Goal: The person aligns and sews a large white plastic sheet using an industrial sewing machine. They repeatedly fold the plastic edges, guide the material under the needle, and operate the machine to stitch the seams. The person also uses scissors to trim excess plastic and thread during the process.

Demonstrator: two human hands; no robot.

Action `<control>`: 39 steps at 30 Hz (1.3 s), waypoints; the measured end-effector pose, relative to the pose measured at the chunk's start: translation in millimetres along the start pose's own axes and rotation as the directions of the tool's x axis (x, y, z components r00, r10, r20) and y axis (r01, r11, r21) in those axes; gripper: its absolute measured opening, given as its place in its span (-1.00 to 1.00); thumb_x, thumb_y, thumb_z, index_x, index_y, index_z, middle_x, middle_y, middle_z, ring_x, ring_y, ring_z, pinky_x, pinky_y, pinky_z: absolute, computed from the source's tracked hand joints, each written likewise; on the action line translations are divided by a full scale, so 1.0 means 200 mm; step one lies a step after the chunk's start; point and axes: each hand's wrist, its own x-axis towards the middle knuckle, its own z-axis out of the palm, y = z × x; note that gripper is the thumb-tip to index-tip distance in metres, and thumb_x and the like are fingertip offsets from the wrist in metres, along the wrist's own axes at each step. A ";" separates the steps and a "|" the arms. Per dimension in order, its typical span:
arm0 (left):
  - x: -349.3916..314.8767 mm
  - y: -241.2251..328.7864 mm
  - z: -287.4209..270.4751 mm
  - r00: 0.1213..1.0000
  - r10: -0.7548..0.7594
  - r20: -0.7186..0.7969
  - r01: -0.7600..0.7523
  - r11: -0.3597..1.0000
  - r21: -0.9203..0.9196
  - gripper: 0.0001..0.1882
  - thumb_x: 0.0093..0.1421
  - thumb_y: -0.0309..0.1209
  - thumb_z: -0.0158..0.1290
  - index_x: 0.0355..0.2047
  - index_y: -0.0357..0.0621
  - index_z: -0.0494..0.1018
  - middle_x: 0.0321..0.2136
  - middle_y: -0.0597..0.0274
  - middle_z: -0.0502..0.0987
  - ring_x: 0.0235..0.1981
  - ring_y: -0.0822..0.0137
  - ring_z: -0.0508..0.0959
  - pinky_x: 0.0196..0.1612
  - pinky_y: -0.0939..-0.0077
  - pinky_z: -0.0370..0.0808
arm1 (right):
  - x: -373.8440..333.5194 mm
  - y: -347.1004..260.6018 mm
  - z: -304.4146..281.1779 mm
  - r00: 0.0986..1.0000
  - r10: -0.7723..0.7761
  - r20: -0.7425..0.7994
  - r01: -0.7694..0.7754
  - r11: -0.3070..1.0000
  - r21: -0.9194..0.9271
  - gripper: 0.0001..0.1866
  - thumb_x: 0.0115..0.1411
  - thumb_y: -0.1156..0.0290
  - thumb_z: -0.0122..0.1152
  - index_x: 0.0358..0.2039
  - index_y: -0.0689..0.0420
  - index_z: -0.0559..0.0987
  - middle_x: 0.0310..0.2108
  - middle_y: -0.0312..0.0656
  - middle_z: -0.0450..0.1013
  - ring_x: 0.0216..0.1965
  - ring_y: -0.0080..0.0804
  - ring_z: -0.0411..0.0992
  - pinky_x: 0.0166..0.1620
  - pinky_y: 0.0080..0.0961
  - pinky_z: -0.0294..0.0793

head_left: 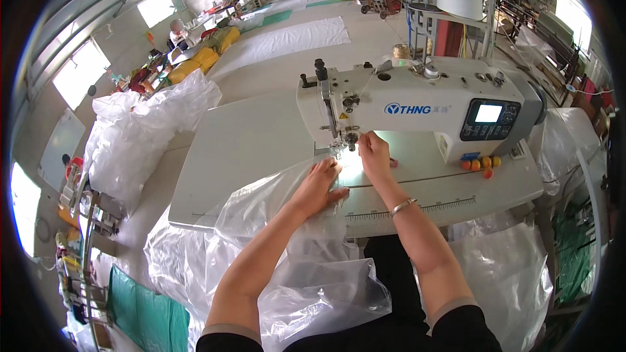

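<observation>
Over at the sewing machine (411,88), the clear plastic sheet (257,199) lies left of the needle end, its long run trailing down toward the person's lap. The left hand (318,187) is nearer: palm down on the sheet, thumb spread, pressing rather than gripping. The right hand (373,156) is bunched beside the needle end; I can't tell what it holds. Blue lettering (407,109) and a yellow label (343,116) mark the machine; a ruler scale (447,205) lines the counter (228,137) before it.
</observation>
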 end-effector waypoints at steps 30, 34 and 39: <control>-0.06 -0.16 0.02 0.997 0.046 0.070 -0.046 0.999 0.000 -0.40 0.13 -0.17 0.16 0.11 -0.23 0.33 0.21 -0.06 0.21 0.25 -0.07 0.18 0.24 0.19 0.22 | -0.29 -0.20 -0.40 0.885 -0.415 0.211 0.466 0.788 -0.403 -0.92 0.02 0.46 0.30 -0.49 0.17 0.57 -0.39 -0.11 0.51 -0.23 -0.15 0.47 -0.25 -0.32 0.48; -0.49 0.19 -0.26 0.999 -0.049 0.018 0.049 0.999 0.004 -0.23 0.03 -0.33 0.26 0.23 -0.22 0.18 0.28 -0.03 0.11 0.32 0.00 0.07 0.31 0.20 0.09 | -0.77 -0.31 -0.58 0.927 0.088 0.364 -0.026 0.985 -0.172 -0.72 0.02 0.49 0.33 -0.21 0.20 0.55 -0.21 -0.08 0.49 -0.11 -0.15 0.47 -0.19 -0.43 0.47; -1.46 -0.05 -0.25 0.859 -0.482 -0.170 0.487 0.873 -0.016 -0.02 -0.04 -0.35 0.33 0.31 -0.21 0.01 0.31 -0.13 -0.01 0.35 -0.04 -0.02 0.34 0.21 0.03 | -1.10 -0.40 -0.54 0.946 -0.035 0.323 0.016 0.998 0.060 -0.38 0.01 0.50 0.36 0.11 0.22 0.37 0.07 -0.05 0.35 0.10 -0.26 0.36 -0.01 -0.45 0.43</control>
